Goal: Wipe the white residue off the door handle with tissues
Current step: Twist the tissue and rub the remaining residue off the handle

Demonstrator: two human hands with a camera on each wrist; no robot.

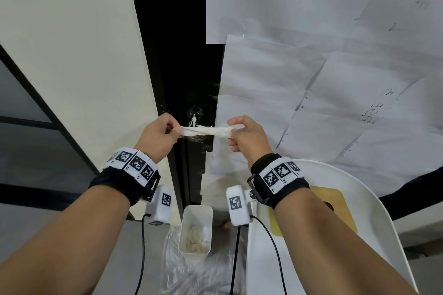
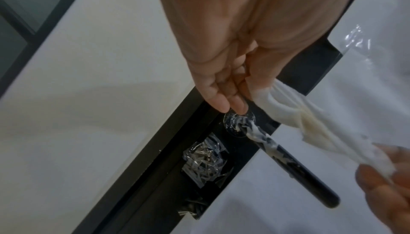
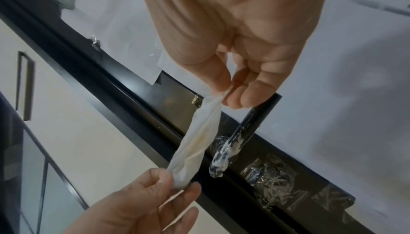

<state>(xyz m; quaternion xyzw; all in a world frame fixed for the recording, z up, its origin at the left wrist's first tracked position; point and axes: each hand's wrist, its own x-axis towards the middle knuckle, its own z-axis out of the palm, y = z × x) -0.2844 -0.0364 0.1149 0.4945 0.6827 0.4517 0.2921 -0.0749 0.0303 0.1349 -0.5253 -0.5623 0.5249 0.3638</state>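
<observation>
Tissue (image 1: 206, 131) spans between left hand (image 1: 157, 137) and right hand (image 1: 247, 137), in front of door handle (image 2: 286, 159); container (image 1: 196, 230) lies below, table (image 1: 374, 199) to its right, papers (image 1: 311, 67) behind.

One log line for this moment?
white tissue stretched between left hand, right hand | black door handle still smeared | wiping pending

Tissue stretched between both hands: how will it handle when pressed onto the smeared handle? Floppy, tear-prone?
Likely floppy: the tissue holds its strip shape only because the left hand and right hand pinch its ends. Probably tear-prone under tension, being thin and creased. It should conform round the handle, though the wet-looking residue may weaken it.
</observation>
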